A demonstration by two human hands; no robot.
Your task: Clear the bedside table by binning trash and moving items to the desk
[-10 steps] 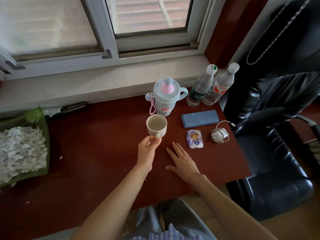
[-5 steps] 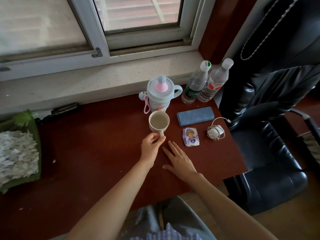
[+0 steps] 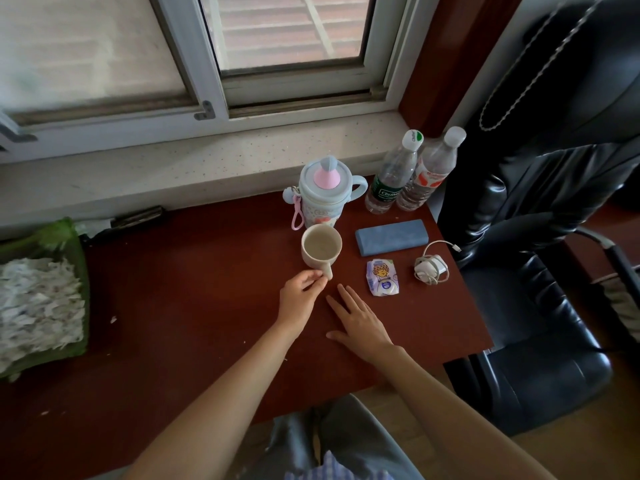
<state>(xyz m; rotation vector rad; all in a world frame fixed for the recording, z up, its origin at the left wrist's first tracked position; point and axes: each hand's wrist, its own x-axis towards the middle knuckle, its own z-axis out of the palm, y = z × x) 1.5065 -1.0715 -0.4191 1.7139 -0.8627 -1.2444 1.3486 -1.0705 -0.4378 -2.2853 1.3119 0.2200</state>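
Two hands are working over a dark red desk (image 3: 194, 306) under the window, and beside it a black chair (image 3: 540, 306) is standing at the right edge. Along the left, a green tray of paper shreds (image 3: 38, 306) is taking up the corner. Toward the back right, a pale blue sippy bottle (image 3: 320, 192) and two clear water bottles (image 3: 405, 174) are standing against the sill, with a blue case (image 3: 391, 236) lying flat in front of them. The mug (image 3: 321, 247) is sitting upright just in front of the sippy bottle, apparently touching it, its handle pointing back at the person. A white charger (image 3: 431, 266) with its coiled cable and a small snack packet (image 3: 382, 277) are lying to the right of the mug, near but apart from it. The left hand (image 3: 299, 294) is pinching the mug's handle with curled fingertips (image 3: 317, 277), grasping it from the near side. The right hand (image 3: 360, 320) is lying released, palm flat on the desk just beside the left and holding nothing. Judging by this, the step is setting the mug down among the moved items; doing it well likely means checking the base is resting flat before letting the handle go, then drawing the fingers straight back so the mug is not nudging the sippy bottle behind it
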